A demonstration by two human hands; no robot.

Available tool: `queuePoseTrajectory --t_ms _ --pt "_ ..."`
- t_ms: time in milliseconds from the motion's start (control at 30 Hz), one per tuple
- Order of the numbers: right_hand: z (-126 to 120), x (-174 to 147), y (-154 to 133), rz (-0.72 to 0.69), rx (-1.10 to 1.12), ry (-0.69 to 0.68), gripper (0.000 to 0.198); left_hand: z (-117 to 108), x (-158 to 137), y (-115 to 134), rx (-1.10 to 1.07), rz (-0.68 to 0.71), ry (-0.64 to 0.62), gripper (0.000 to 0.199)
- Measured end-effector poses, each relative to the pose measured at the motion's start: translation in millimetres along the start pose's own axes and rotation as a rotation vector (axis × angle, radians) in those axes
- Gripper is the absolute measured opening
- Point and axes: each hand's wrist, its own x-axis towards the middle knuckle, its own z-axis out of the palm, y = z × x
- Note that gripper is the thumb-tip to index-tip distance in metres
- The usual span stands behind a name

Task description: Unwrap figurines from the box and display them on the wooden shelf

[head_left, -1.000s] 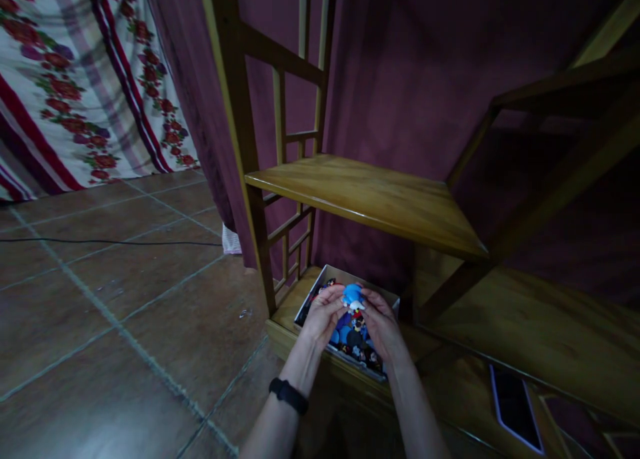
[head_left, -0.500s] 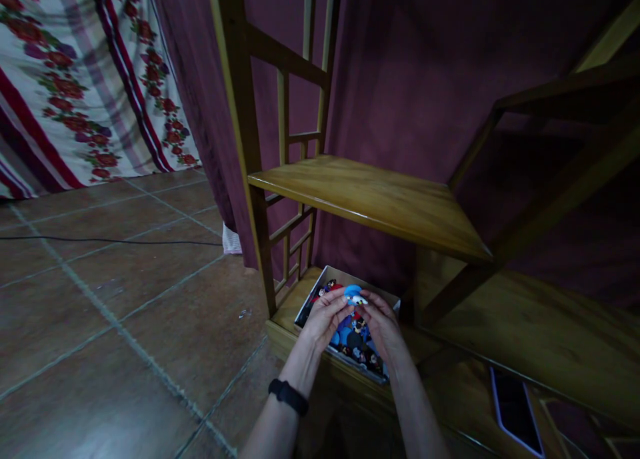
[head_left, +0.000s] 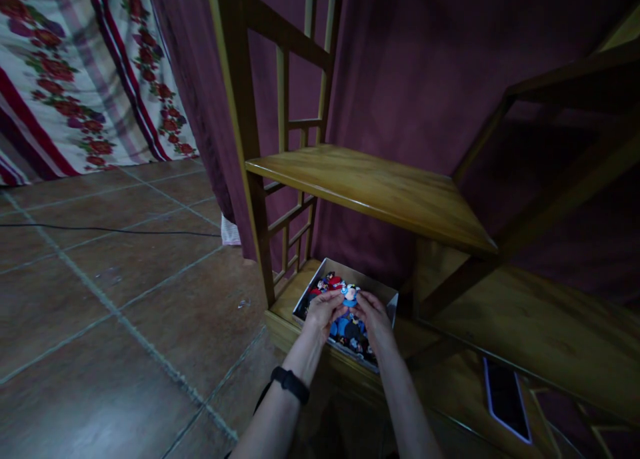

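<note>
A small blue-and-white toy figure (head_left: 351, 295) is pinched between both hands, just above an open cardboard box (head_left: 385, 288). My left hand (head_left: 324, 312) grips its left side with fingers closed. On the other side, my right hand (head_left: 373, 315) holds it by thumb and fingers. Inside the box lie several small colourful figures (head_left: 345, 327), with red, blue and black parts; my hands cover some of them. The box rests on the lowest wooden shelf (head_left: 285, 305).
Above the box juts a wooden shelf board (head_left: 370, 185), with a slatted side frame (head_left: 257, 232) at its left. A phone (head_left: 506, 397) lies on the lower ledge at right. A black cable (head_left: 110, 229) crosses the tiled floor (head_left: 150, 292).
Between my hands the toy figure has turned over: its blue part was uppermost, and now it is at the bottom. The view has shifted slightly.
</note>
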Motion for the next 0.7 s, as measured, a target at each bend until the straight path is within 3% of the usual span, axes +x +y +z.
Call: queuePoseTrajectory --t_ms 433,700 --pt "3.2 0.3 3.8 -0.021 0.068 0.006 0.034 -2.6 3.1 1.3 -0.104 -0.048 -0.014 0.010" --pt "3.1 3.1 10.6 -0.005 0.135 0.028 0.027 -2.3 2.0 2.0 -0.072 -0.038 0.003 0.011"
